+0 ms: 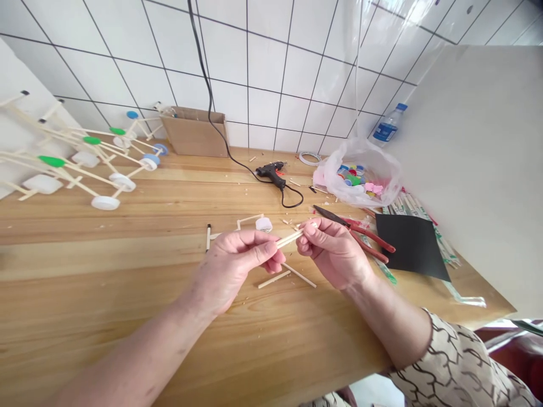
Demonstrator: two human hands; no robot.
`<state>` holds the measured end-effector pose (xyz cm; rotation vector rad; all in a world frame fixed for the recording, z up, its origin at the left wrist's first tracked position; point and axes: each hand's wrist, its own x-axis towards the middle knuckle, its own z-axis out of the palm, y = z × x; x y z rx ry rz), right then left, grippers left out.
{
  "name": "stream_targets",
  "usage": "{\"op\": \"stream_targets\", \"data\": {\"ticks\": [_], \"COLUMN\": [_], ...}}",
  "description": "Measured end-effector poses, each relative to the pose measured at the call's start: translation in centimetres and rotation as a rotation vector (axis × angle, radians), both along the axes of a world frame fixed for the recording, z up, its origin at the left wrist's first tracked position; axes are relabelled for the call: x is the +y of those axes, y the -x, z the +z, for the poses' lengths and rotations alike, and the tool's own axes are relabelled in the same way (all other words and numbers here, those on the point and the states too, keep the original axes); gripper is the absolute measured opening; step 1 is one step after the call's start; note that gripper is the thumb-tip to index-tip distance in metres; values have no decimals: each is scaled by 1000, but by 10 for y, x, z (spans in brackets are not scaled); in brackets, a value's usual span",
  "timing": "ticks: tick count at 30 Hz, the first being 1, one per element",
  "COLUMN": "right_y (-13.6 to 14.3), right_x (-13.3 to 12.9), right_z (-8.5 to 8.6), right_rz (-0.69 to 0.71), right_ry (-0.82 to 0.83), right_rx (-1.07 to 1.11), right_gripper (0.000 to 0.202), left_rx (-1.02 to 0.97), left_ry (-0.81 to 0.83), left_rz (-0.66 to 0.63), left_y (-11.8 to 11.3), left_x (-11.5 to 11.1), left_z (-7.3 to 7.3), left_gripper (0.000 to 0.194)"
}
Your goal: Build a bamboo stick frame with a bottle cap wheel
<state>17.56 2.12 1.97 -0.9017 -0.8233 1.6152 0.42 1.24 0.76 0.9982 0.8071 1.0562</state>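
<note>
Two short pale wooden sticks (290, 238) lie side by side between my hands, above the table. My left hand (237, 254) pinches their left end between thumb and fingers. At the other end, my right hand (333, 251) closes its thumb and fingertips on the same pair. Below them, loose wooden sticks (274, 280) rest on the tabletop. Just behind my left hand is a small stick frame with a white block-like piece (263, 224), partly hidden by that hand. Pliers with red handles (369, 237) lie beyond my right hand, jaws pointing left.
A black glue gun (271, 174) with its cord lies at the back, near a cardboard box (195, 133). Stick models with bottle-cap wheels (106, 202) stand at left. At right are a plastic bag of caps (369, 192), a black sheet (409, 246) and a water bottle (388, 127).
</note>
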Motion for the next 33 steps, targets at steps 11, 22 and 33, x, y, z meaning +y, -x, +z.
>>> {"op": "stream_targets", "data": {"ticks": [11, 22, 33], "right_y": [2, 1, 5], "right_x": [3, 0, -4], "right_z": [-12, -16, -17], "right_rz": [-54, -56, -34], "right_ry": [-180, -281, -278], "right_rx": [-179, -262, -177], "right_gripper": [18, 14, 13], "left_rx": [168, 366, 398], "left_ry": [75, -30, -58], "left_rz": [102, 100, 101], "left_y": [-1, 0, 0], "left_x": [4, 2, -2], "left_z": [-3, 1, 0], "left_gripper": [9, 14, 14]}}
